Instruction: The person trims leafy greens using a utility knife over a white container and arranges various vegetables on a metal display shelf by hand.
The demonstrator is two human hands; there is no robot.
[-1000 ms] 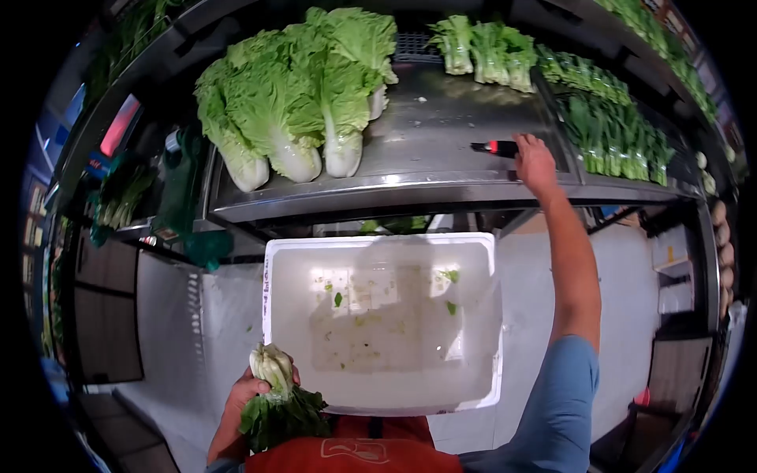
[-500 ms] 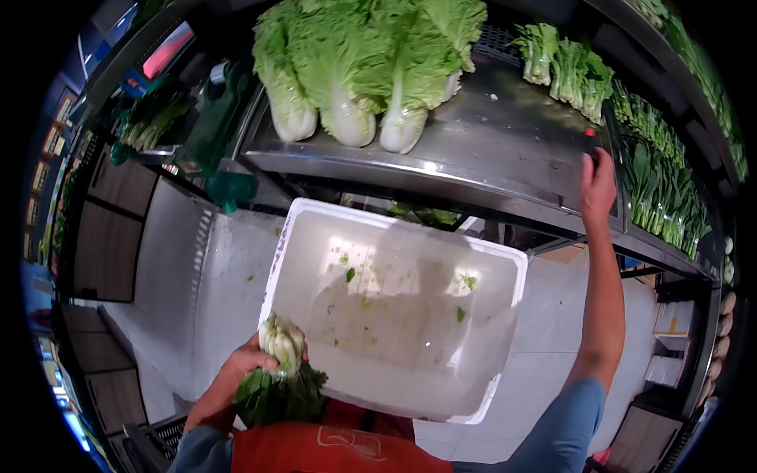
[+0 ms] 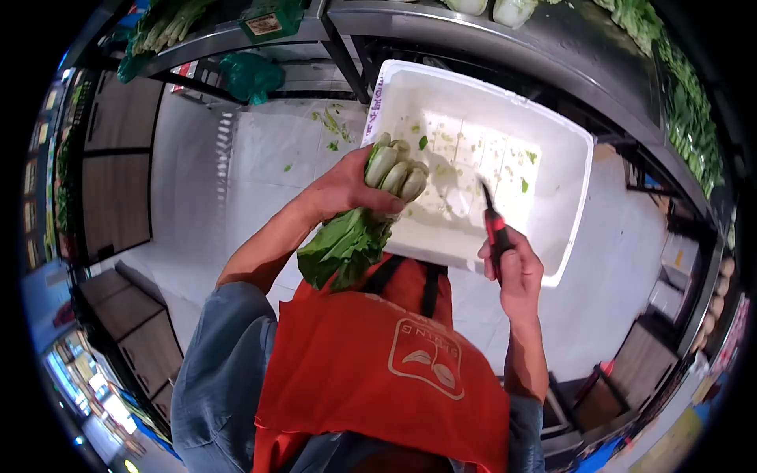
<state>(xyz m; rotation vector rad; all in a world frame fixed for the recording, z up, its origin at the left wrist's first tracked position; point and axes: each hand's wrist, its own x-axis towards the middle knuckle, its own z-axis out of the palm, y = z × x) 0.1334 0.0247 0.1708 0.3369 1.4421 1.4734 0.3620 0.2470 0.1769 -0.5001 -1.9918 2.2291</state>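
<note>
My left hand (image 3: 344,188) is wrapped around a bunch of bok choy (image 3: 397,172), thumb across the stems. Its pale stem ends point up and away from me, while the dark green leaves hang toward my apron. The bunch is over the near left edge of a white foam box (image 3: 581,177), which has leaf scraps scattered on its bottom. In my right hand (image 3: 520,272) is a small knife (image 3: 497,229) with a black and red handle. Its dark curved blade points away from me over the box, apart from the bok choy.
A steel counter (image 3: 552,51) runs along the far side, with napa cabbages (image 3: 516,9) at its edge. Leafy greens (image 3: 690,114) line the right. A green plastic bag (image 3: 251,76) hangs at the left. Leaf scraps (image 3: 335,126) lie on the floor.
My right hand has come from the counter's right end back to over the box with the knife. My left hand has raised the bok choy inward, and the view has tilted down.
</note>
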